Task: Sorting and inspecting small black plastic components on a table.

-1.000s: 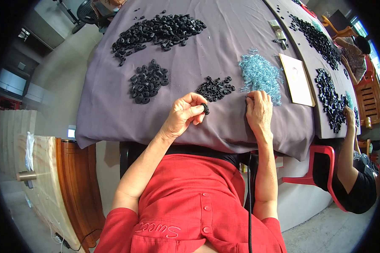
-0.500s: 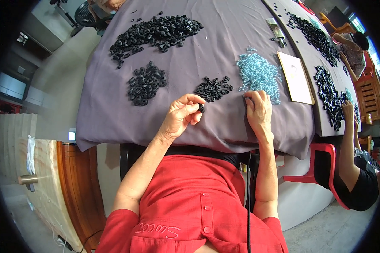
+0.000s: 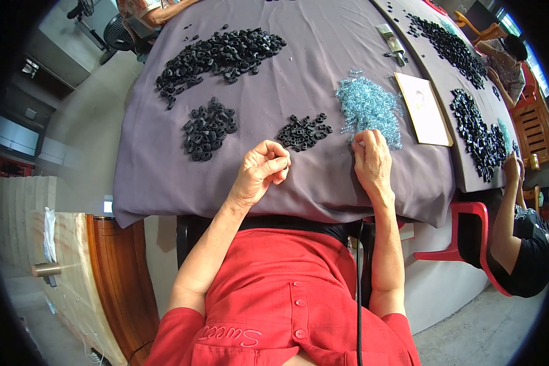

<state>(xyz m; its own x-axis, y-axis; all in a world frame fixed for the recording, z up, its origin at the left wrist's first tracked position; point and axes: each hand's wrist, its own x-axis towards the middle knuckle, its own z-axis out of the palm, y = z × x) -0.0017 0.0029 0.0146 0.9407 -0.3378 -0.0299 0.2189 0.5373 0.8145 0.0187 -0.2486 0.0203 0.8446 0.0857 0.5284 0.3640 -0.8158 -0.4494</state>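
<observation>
My left hand [image 3: 261, 174] is raised over the near edge of the cloth-covered table, thumb and fingertips pinched together. What they hold, if anything, is hidden. My right hand [image 3: 374, 161] is closed at the near edge of a pile of shiny light-blue coils [image 3: 368, 107] that look like small springs; its fingertips hide what is between them. Just beyond my left hand lies a small pile of hollow black plastic pieces [image 3: 304, 132]. Farther left sits a pile of ribbed black plastic pieces [image 3: 208, 129], with a larger black pile [image 3: 222, 53] behind it.
A flat pale board [image 3: 424, 110] lies right of the coils, a tube [image 3: 390, 38] beyond it. A second table to the right bears more black pieces [image 3: 477, 137], where a co-worker's hands [image 3: 512, 169] work. Another person's arm [image 3: 171, 12] rests at the far left edge. A black cord hangs before me.
The black piece that showed in my left fingertips is now out of sight as the fingers closed further. My right hand has barely moved. An arm at the far left edge shows more.
</observation>
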